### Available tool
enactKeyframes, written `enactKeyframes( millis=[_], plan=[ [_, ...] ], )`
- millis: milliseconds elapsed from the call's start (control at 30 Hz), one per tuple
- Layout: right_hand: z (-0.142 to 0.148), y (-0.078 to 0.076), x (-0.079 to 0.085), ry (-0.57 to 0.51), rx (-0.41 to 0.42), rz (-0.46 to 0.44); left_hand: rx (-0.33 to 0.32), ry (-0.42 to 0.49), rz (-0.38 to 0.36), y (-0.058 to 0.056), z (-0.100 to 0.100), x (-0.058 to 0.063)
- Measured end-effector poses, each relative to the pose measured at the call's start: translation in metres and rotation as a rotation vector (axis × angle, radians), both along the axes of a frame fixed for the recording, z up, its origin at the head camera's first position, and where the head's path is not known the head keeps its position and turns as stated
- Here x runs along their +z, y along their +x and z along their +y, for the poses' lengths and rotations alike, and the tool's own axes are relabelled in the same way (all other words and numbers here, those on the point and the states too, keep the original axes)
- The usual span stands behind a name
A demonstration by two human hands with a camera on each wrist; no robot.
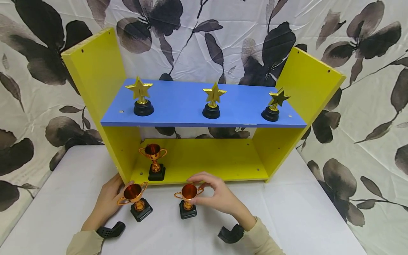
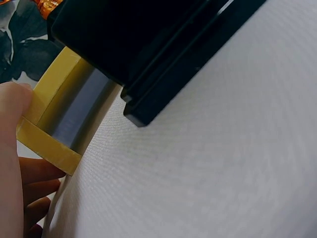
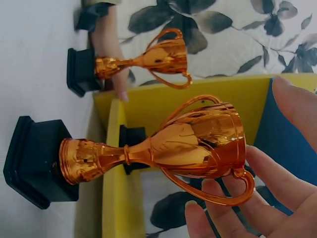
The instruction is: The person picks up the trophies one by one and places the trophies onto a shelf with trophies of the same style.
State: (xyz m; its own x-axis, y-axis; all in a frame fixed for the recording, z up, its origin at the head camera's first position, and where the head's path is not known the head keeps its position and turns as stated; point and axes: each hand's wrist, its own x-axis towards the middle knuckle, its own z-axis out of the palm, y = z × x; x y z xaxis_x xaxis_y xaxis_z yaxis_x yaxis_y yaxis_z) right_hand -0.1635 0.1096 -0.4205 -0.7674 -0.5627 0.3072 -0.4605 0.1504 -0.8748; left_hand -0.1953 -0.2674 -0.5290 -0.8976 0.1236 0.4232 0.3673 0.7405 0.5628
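Near the table's front, my right hand (image 1: 218, 194) has its fingers and thumb spread around a copper-coloured trophy cup (image 1: 188, 191) on a black base. In the right wrist view, the fingers (image 3: 270, 173) lie behind the cup's rim and handle, while the thumb stands apart from it. My left hand (image 1: 109, 198) grips the lower front corner of the yellow and blue shelf (image 2: 52, 94), thumb on one side of the side board and fingers on the other. Another trophy cup (image 1: 134, 193) stands tilted in view beside that hand. A third trophy cup (image 1: 153, 151) is on the shelf's bottom board, at the left.
Three gold star trophies stand in a row on the blue board (image 1: 178, 101): one left (image 1: 143, 97), one middle (image 1: 211, 101), one right (image 1: 272, 104). Floral cloth (image 1: 197, 42) hangs behind. White cloth covers the table (image 1: 287, 219).
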Motion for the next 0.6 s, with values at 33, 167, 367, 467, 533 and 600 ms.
enactKeyframes(
  millis=[33, 167, 367, 467, 533, 600],
  plan=[
    [-0.0006, 0.0001, -0.0004, 0.007, -0.001, -0.01, 0.001, 0.0, -0.002, -0.0001, -0.0003, -0.0002],
    [-0.0029, 0.0, -0.0018, 0.031, -0.007, -0.041, 0.002, -0.002, -0.002, -0.0004, -0.0015, -0.0005],
    [-0.0053, 0.0007, -0.0035, 0.069, -0.01, -0.081, -0.001, -0.001, -0.001, -0.001, -0.0016, -0.001],
    [-0.0067, 0.0009, -0.005, 0.075, -0.003, -0.082, 0.004, 0.0, -0.014, -0.0014, -0.0014, -0.001],
    [-0.0075, 0.0011, -0.0057, 0.071, -0.001, -0.078, 0.008, -0.002, -0.02, -0.0014, -0.001, -0.0009],
    [-0.0082, 0.0013, -0.0066, 0.061, -0.007, -0.069, 0.008, 0.002, -0.022, -0.0009, -0.0006, -0.0005]
  ],
)
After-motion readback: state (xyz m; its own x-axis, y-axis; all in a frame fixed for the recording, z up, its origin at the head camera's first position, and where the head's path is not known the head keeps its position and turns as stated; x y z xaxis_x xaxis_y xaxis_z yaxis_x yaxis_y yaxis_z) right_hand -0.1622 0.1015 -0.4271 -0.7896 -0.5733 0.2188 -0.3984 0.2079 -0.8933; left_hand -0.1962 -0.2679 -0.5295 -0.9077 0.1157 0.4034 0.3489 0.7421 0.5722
